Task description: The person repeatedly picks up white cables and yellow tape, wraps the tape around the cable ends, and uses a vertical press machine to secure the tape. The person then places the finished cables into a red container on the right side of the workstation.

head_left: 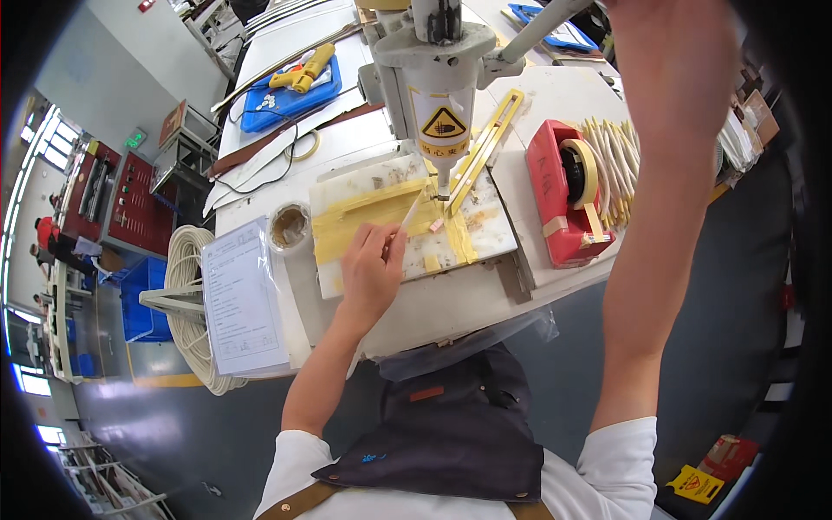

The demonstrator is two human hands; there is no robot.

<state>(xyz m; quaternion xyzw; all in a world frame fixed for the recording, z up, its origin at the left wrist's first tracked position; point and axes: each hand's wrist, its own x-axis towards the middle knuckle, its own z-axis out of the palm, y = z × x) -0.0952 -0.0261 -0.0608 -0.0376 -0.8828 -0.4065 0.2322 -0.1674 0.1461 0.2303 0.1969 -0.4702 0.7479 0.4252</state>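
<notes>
The big white desk carries everything here. On it stands a tall gray press with a long lever at the top. Under the press lies a flat white board, partly covered with yellow tape. To the right is a red tape holder, with a bunch of thin pale cords beside it. I cannot tell if those cords are finished or waiting.

Now the hands. The right hand is up high near the lever. It is blurry and partly cut off, so I cannot tell if it has hold of anything. The left hand pinches a thin white piece over the board, its end close to the press tip.

This piece looks about halfway done: lined up, it seems, with the pressing probably left. A tiny pink bit lies near the tip.
</notes>
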